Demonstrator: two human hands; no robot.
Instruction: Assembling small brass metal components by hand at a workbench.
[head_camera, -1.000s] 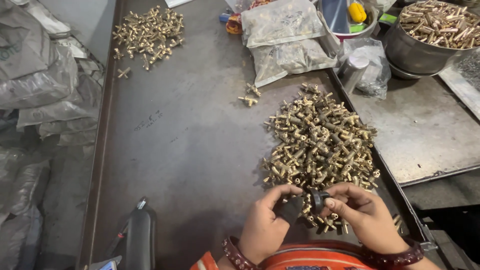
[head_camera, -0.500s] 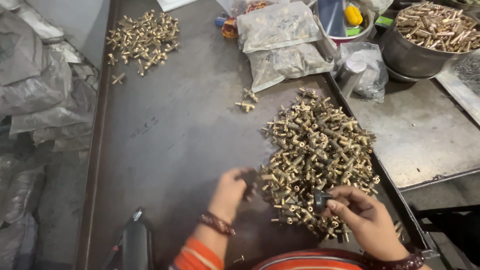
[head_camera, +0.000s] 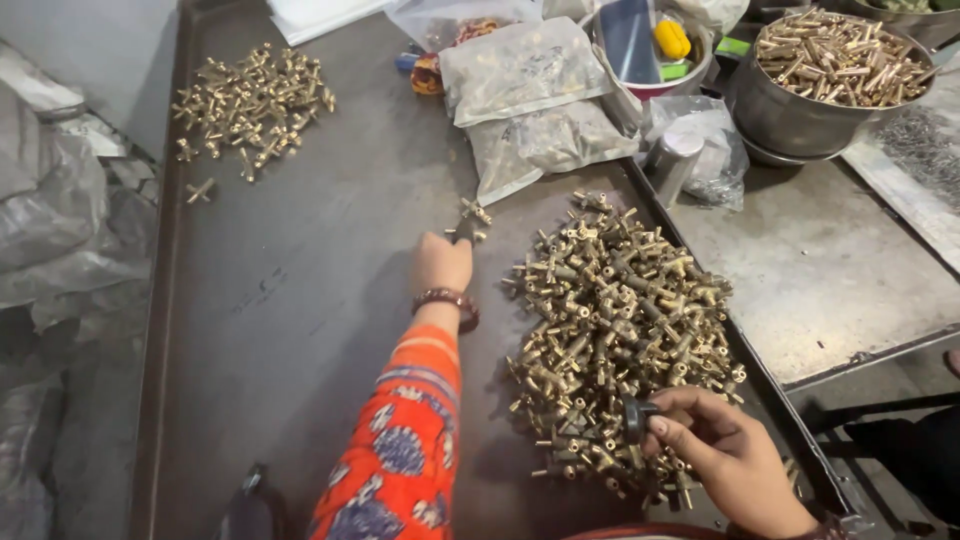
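1. The left hand (head_camera: 443, 262) is stretched far forward over the dark metal tray (head_camera: 300, 330), its fingers closed on a brass fitting (head_camera: 470, 220) at a small cluster just beyond the fingertips.
2. The right hand (head_camera: 715, 450) stays near the body, pinching a small dark part (head_camera: 634, 415) between thumb and fingers at the near edge of the big brass fitting heap (head_camera: 620, 320).
3. The two hands are well apart (the heap lies between them, to the right of the left forearm).
4. A second, smaller pile (head_camera: 250, 100) sits at the tray's far left corner.
5. Clear plastic bags (head_camera: 530, 100) and a steel bowl of brass pieces (head_camera: 830, 75) stand at the far right.
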